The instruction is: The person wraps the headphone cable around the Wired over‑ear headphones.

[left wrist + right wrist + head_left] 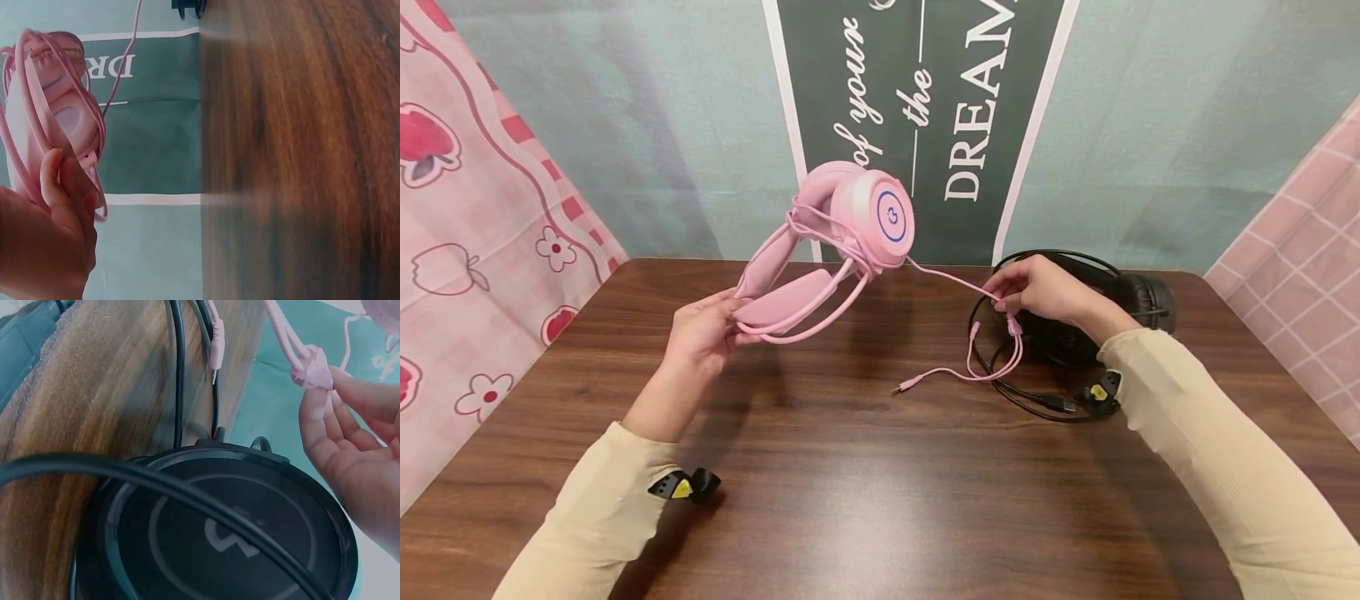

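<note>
My left hand [700,333] grips pink headphones [861,218] by the headband, above the table's left half. The ear cups point up and away to the right, and pink cable is looped around them. A thin strand of that cable [951,277] runs right to my right hand [1041,290], whose thumb and fingers pinch it close to a pink splitter [312,370]. From the splitter hang thin leads, one ending in a plug [908,384] over the table. Black headphones [1071,337] lie just beneath and beside my right hand, partly hidden by it.
Black cable with a USB plug [1054,402] curls on the wooden table [865,492] in front of the black headphones. Behind stands a blue-green backdrop [685,125] with a dark lettered panel. Pink patterned cloth [482,250] hangs at left, pink tile-patterned covering [1311,275] at right.
</note>
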`<state>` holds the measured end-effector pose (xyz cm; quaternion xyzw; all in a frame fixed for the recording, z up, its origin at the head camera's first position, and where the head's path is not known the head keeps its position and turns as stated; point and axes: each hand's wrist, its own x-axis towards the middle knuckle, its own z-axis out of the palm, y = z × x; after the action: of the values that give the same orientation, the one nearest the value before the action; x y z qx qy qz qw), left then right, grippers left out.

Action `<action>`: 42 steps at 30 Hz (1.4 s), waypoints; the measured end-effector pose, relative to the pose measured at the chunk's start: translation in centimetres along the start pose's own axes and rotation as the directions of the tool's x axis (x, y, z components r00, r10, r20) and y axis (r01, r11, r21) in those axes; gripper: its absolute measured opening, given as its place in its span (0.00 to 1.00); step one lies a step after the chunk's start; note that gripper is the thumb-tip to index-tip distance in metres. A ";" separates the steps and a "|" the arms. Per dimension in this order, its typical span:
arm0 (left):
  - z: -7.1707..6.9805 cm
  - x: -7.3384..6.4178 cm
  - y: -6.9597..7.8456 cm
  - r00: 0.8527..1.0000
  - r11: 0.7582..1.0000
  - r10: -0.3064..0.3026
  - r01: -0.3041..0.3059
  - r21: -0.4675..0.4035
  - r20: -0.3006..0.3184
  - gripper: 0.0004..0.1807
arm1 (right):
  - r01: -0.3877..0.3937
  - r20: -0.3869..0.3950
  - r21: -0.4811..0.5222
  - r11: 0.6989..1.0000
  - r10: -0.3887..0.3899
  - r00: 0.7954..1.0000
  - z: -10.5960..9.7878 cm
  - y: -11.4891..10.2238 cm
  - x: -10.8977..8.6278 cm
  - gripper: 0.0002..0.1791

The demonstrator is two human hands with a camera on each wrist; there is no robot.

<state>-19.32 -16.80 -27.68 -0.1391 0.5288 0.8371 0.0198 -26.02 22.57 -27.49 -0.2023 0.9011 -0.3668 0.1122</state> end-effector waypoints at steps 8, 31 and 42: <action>0.7 0.2 -0.7 0.999 1.000 0.009 -0.009 -0.012 -0.045 0.07 | 0.032 0.050 0.048 0.998 -0.034 0.998 0.5 -0.1 -0.2 0.14; 1.9 0.3 -1.1 0.992 0.998 0.008 -0.017 -0.064 -0.129 0.08 | 0.062 0.127 0.345 0.937 -0.112 0.986 1.8 -1.2 -1.1 0.12; 2.4 0.6 -1.6 0.985 0.998 0.049 -0.054 -0.021 -0.167 0.09 | 0.108 0.172 0.292 0.950 -0.163 0.971 2.7 -2.1 -1.0 0.14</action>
<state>-20.13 -13.97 -28.30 -0.1950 0.5213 0.8294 -0.0478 -23.57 19.98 -27.83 -0.2807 0.8086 -0.4761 0.2016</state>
